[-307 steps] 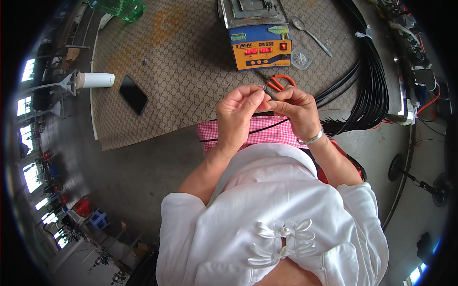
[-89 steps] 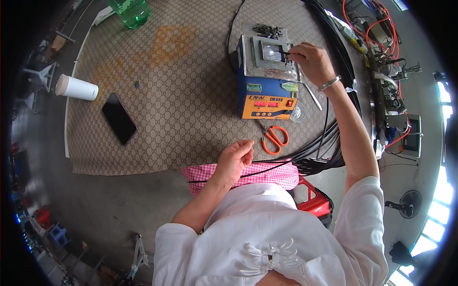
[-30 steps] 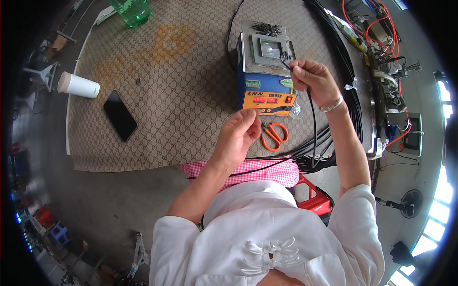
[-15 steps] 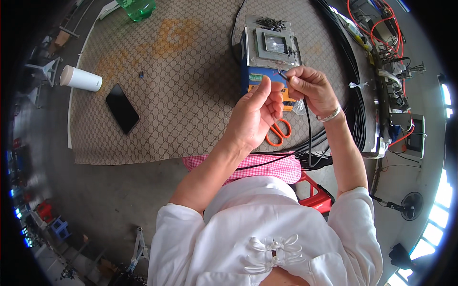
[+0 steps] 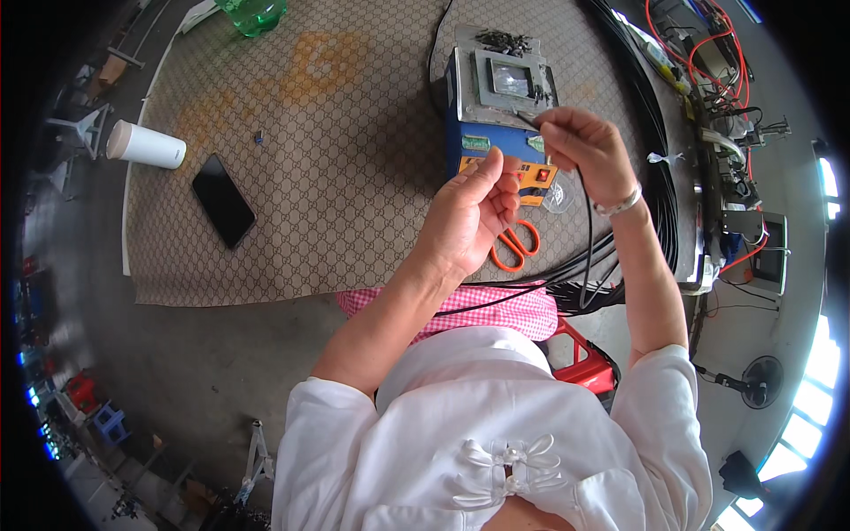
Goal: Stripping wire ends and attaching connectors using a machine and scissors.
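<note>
My right hand [image 5: 595, 159] pinches the end of a black cable [image 5: 590, 243] between thumb and fingers. The cable's tip points left, at the front edge of the metal top of a blue box-shaped solder pot [image 5: 503, 135]. From that hand the rest of the cable hangs down toward the table's near edge. My left hand [image 5: 465, 221] is raised in front of the pot's left side, fingers curled and thumb against the index finger; whatever it may hold is hidden. Below it lie orange-handled scissors [image 5: 537, 239], their blades out of sight.
Coiled black cables [image 5: 660, 203] run along the table's right side. A phone [image 5: 224, 202], a white tumbler [image 5: 147, 145] lying on its side and a green bottle [image 5: 254, 16] are on the left of the patterned tablecloth [image 5: 336, 186]. Dark scraps [image 5: 505, 41] litter the pot's back edge.
My right hand has moved slightly up and right with the cable, bringing its tip from before the pot's front to the edge of its top. My left hand has barely moved.
</note>
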A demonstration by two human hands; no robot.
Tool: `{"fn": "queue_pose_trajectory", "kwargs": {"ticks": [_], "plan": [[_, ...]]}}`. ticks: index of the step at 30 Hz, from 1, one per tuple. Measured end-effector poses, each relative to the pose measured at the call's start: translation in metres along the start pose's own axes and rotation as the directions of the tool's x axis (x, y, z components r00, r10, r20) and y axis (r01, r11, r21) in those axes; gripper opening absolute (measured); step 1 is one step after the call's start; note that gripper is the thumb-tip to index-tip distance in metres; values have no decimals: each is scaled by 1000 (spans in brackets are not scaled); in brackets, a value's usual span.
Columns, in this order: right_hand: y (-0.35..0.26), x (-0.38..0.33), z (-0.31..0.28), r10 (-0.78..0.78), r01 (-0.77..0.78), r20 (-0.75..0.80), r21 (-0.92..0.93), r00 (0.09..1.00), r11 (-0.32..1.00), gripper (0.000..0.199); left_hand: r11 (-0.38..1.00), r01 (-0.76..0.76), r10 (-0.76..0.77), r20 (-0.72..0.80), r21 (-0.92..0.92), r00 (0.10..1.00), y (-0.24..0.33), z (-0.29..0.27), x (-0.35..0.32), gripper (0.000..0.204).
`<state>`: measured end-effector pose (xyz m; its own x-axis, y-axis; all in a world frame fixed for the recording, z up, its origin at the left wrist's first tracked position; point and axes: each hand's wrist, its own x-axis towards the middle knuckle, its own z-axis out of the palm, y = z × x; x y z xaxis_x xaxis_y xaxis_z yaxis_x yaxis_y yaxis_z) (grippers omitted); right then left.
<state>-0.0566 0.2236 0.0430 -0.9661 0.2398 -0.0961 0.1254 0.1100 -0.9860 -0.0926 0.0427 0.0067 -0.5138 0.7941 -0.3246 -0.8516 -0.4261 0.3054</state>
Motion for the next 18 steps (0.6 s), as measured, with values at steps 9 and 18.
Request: {"fn": "queue_pose_trajectory", "kwargs": {"ticks": [9,18], "plan": [[-1,41,-11,-329,96,-142,-785,934,612,14,997,73,-72,-64,10,995,-10,-11,-4,24],[11,63,-11,-301,38,-112,-891,947,452,13,998,65,-66,-73,-11,995,-11,-20,-4,22]]}}
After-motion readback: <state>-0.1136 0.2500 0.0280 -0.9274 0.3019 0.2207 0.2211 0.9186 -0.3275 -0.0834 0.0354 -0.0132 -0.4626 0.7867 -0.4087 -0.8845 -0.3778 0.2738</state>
